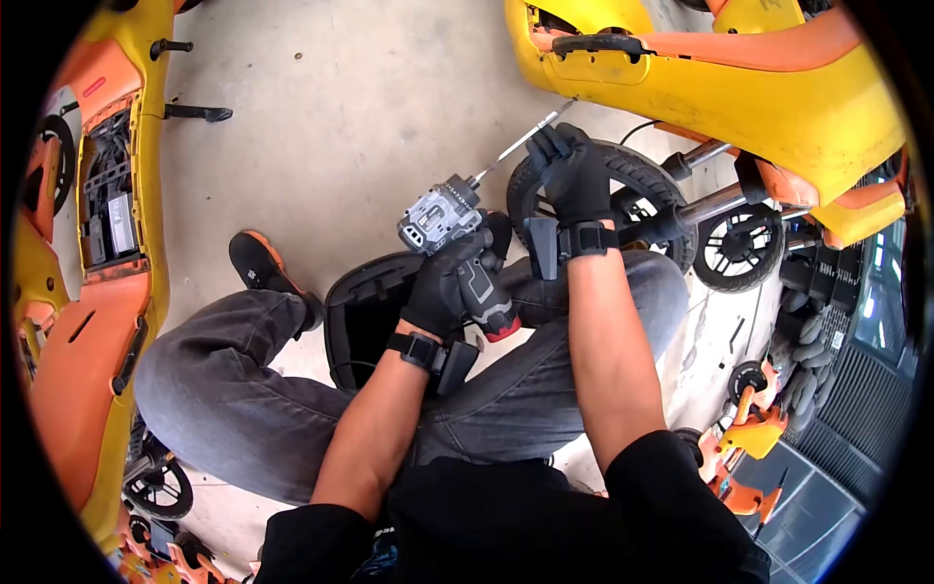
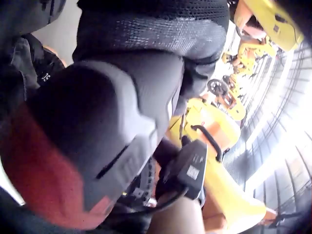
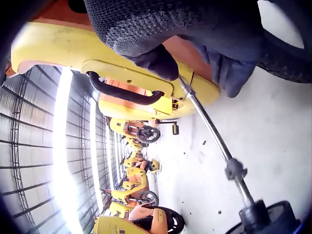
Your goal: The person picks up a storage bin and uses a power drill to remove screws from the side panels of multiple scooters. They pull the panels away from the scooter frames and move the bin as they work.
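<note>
My left hand, in a black glove, grips the handle of a grey cordless drill. The drill's red and black base fills much of the left wrist view. From its nose a long thin metal bit runs up to the lower edge of a yellow scooter body. My right hand, also gloved, is beside the bit's far end with fingers loosely bent. In the right wrist view a gap shows between the thumb and other fingers, and the shaft ends near the thumb tip.
A black wheel and a chrome fork tube are right of the right hand. Between my legs lies a black open case. Another yellow and orange scooter stands at left. More scooters line the hall.
</note>
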Demonstrator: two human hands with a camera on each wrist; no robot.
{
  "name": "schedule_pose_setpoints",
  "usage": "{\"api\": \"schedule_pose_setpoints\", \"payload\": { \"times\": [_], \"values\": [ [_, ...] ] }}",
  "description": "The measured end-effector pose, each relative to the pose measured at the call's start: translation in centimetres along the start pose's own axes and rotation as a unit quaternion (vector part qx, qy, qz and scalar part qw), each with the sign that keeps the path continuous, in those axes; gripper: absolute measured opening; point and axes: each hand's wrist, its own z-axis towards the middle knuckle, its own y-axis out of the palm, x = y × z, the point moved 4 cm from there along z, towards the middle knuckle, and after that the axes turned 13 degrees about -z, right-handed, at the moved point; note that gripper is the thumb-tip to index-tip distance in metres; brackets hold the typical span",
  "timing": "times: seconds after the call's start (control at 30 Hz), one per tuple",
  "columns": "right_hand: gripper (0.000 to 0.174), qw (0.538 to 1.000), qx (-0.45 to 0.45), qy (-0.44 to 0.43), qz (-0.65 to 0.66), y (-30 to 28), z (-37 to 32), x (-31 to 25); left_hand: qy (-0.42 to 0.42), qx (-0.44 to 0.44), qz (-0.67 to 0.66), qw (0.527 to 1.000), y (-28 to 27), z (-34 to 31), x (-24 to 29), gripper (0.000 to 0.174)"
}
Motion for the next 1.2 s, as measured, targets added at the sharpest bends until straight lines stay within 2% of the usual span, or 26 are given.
{"api": "schedule_pose_setpoints", "payload": {
  "times": [0.07, 0.1, 0.17, 0.2, 0.23, 0.3, 0.43, 0.47, 0.5, 0.6, 0.63, 0.7, 0.73, 0.77, 0.8, 0.83, 0.9, 0.93, 0.97, 1.03, 1.07, 1.1, 1.2],
  "values": [
    [0.023, 0.997, -0.019, -0.062, -0.038, -0.7, 1.5, 0.2, 0.008, -0.003, 0.019, 1.0, 0.5, -0.2, 0.2, 0.022],
    [0.023, 0.997, -0.02, -0.062, -0.037, -0.9, 2.0, 0.2, 0.009, -0.002, 0.019, 1.0, 0.3, -0.2, 0.3, 0.022],
    [0.023, 0.961, -0.046, -0.174, -0.21, -0.9, 2.7, -0.4, 0.001, 0.004, 0.045, 0.999, -0.4, -0.1, 0.3, 0.02],
    [0.026, 0.993, -0.047, -0.106, 0.02, -0.1, 2.2, -1.2, 0.002, 0.004, 0.046, 0.999, -0.6, 0.1, 0.3, 0.02],
    [0.026, 0.993, -0.047, -0.106, 0.021, 0.7, 2.1, -2.1, -0.01, -0.002, 0.034, 0.999, -0.7, 0.1, 0.3, 0.02],
    [0.029, 0.99, 0.026, -0.005, 0.139, 1.4, 2.3, -2.4, -0.021, -0.007, 0.025, 0.999, -0.6, 0.2, 0.5, 0.019],
    [0.031, 0.985, 0.013, 0.002, 0.173, 1.4, 2.6, -2.1, -0.021, 0.001, 0.037, 0.999, 0.0, -0.5, 0.6, 0.019],
    [0.03, 0.983, -0.009, -0.132, -0.125, 1.4, 1.9, -3.2, -0.015, 0.012, 0.048, 0.999, 0.1, -0.6, 0.7, 0.018],
    [0.03, 0.876, -0.031, -0.252, -0.409, 2.0, 1.2, -3.8, -0.015, 0.012, 0.048, 0.999, 0.1, -0.5, 0.8, 0.018],
    [0.026, 0.864, 0.003, -0.25, -0.436, 1.6, 1.3, -4.1, -0.025, -0.006, -0.011, 1.0, 0.3, -0.3, 0.9, 0.018],
    [0.026, 0.864, 0.003, -0.251, -0.436, 1.2, 1.9, -3.3, -0.009, -0.004, 0.004, 1.0, 0.3, -0.2, 1.1, 0.019],
    [0.028, 0.937, 0.022, -0.24, -0.254, 0.7, 3.1, -2.3, 0.01, -0.004, 0.02, 1.0, 0.6, -0.2, 1.4, 0.019],
    [0.028, 0.937, 0.022, -0.241, -0.254, 0.5, 3.1, -2.6, 0.026, 0.01, 0.033, 0.999, 0.7, -0.2, 1.5, 0.02],
    [0.029, 0.984, 0.021, -0.153, -0.091, -0.2, 3.2, -2.3, 0.042, 0.023, 0.045, 0.998, 0.7, -0.3, 1.6, 0.02],
    [0.03, 0.995, 0.018, -0.057, 0.076, -0.4, 3.1, -1.7, 0.044, 0.026, 0.044, 0.998, 0.4, -0.4, 1.7, 0.02],
    [0.03, 0.995, 0.016, -0.054, 0.077, -0.7, 3.0, -1.3, 0.037, 0.017, 0.046, 0.998, 0.0, -0.5, 2.0, 0.021],
    [0.031, 0.995, 0.059, -0.028, -0.073, -1.0, 2.6, -1.0, 0.03, 0.006, 0.05, 0.998, -0.2, -0.5, 2.7, 0.022],
    [0.033, 0.994, 0.103, -0.012, -0.028, -0.8, 2.3, -1.1, 0.044, -0.002, 0.034, 0.998, -0.1, -0.4, 3.2, 0.025],
    [0.033, 0.994, 0.105, -0.015, -0.029, -0.4, 2.1, -1.7, 0.058, -0.01, 0.018, 0.998, -0.1, -0.4, 3.6, 0.029],
    [0.037, 0.979, 0.188, -0.069, -0.033, 0.2, 1.1, -3.7, 0.048, -0.026, 0.001, 0.999, 0.0, -0.3, 4.0, 0.025],
    [0.03, 0.971, 0.203, -0.116, -0.056, 0.3, 1.0, -4.8, 0.058, -0.023, -0.015, 0.998, 0.0, -0.1, 4.3, 0.024],
    [0.03, 0.971, 0.203, -0.117, -0.056, 0.2, 0.6, -5.5, 0.068, -0.018, -0.031, 0.997, 0.0, -0.1, 4.4, 0.022],
    [0.026, 0.928, 0.135, -0.284, -0.202, 0.9, -0.3, -8.1, 0.09, -0.008, 0.008, 0.996, 0.4, -0.5, 4.8, 0.024]
  ]
}}
